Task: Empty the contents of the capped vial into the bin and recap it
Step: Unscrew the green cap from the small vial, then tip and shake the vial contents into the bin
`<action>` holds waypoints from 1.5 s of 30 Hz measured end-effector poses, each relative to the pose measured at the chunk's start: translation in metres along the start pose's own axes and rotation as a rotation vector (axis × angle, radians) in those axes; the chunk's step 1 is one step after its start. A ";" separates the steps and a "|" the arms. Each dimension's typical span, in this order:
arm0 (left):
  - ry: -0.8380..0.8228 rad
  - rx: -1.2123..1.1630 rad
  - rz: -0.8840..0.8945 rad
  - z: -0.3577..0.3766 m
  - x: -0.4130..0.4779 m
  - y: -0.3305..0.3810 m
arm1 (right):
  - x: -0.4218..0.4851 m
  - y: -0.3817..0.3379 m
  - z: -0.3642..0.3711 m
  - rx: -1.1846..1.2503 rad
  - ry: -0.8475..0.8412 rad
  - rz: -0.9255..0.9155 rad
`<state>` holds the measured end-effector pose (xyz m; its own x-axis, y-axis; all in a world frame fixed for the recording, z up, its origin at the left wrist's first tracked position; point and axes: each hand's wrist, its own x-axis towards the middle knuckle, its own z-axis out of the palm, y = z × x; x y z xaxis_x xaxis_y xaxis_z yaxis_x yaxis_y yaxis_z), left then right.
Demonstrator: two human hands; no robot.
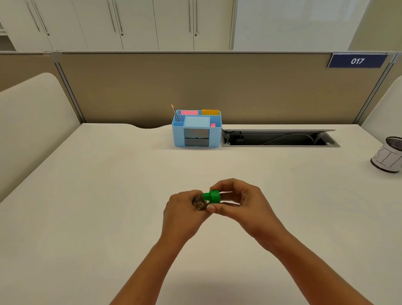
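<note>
Above the middle of the white desk (105, 204), both bare hands meet around a small clear vial (199, 202) held on its side. Left hand (182, 214): fingers curled closed around the vial's glass body, which shows brownish contents through the wall. Right hand (240, 201): thumb and fingertips pinched on the green cap (212, 196), which sits at the vial's right end, with a second green part just beside it toward the glass; whether the cap is fully seated cannot be told. Far right edge of the desk: a mesh bin (393, 154) wrapped in white paper with hand-drawn letters, upright and well apart from the hands. Rear centre: a light blue organiser (196, 131) holding a pencil (175, 113) and pink and yellow notes, just beside an open cable tray (278, 139). On the partition behind, a blue sign (357, 61) reads 017.
</note>
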<state>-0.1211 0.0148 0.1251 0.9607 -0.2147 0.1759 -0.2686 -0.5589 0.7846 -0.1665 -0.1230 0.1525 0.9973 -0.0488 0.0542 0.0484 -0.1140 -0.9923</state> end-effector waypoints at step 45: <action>-0.222 -0.911 -0.242 -0.004 -0.003 0.008 | 0.005 0.017 -0.002 0.126 0.132 0.061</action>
<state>-0.1254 0.0140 0.1326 0.9228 -0.3735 -0.0943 0.1819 0.2069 0.9613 -0.1607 -0.1276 0.1358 0.9832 -0.1825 -0.0006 0.0027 0.0180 -0.9998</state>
